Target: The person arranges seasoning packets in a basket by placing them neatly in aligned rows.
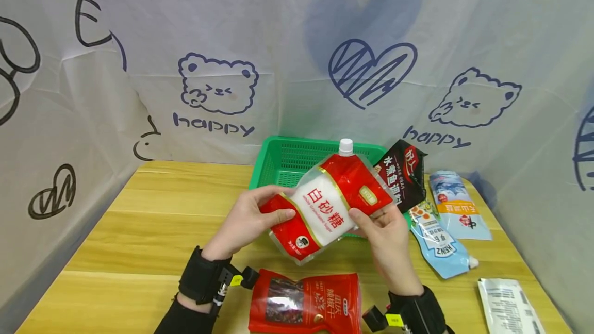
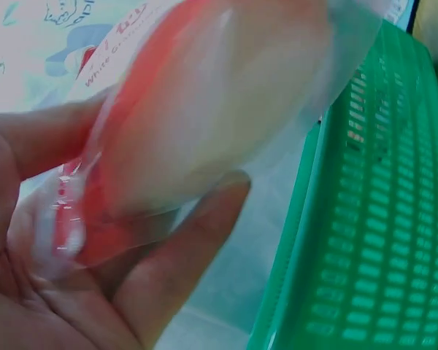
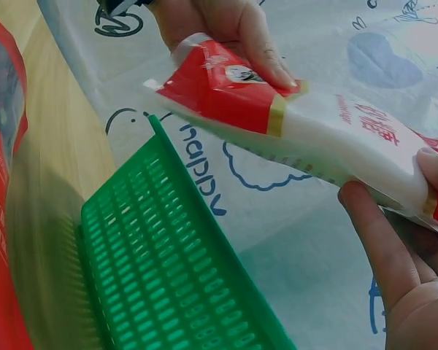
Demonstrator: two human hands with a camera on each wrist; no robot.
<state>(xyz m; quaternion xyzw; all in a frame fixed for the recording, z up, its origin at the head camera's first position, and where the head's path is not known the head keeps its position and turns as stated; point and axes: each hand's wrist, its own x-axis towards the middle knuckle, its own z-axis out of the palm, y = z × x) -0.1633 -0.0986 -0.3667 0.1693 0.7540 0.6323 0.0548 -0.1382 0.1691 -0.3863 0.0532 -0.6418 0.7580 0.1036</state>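
A red and clear pouch of white granulated sugar (image 1: 320, 207) with a white screw cap is held up in front of the green basket (image 1: 261, 165). My left hand (image 1: 252, 218) grips its lower left end, thumb on the printed front; in the left wrist view the fingers (image 2: 204, 233) lie behind the pouch. My right hand (image 1: 387, 236) pinches its right side, with the thumb in front and fingers (image 3: 376, 233) underneath, seen in the right wrist view. The pouch tilts, cap end up. Below it on the table lies a red bag of dried chili (image 1: 331, 300) with a clear window.
A black seasoning packet (image 1: 401, 177) sticks up at the basket's right end. Right of the basket lie a light-blue Heinz pouch (image 1: 441, 244) and a blue and white salt bag (image 1: 459, 205). A silver-white packet (image 1: 509, 305) lies at the table's front right. Cloth walls surround the wooden table (image 1: 153, 231).
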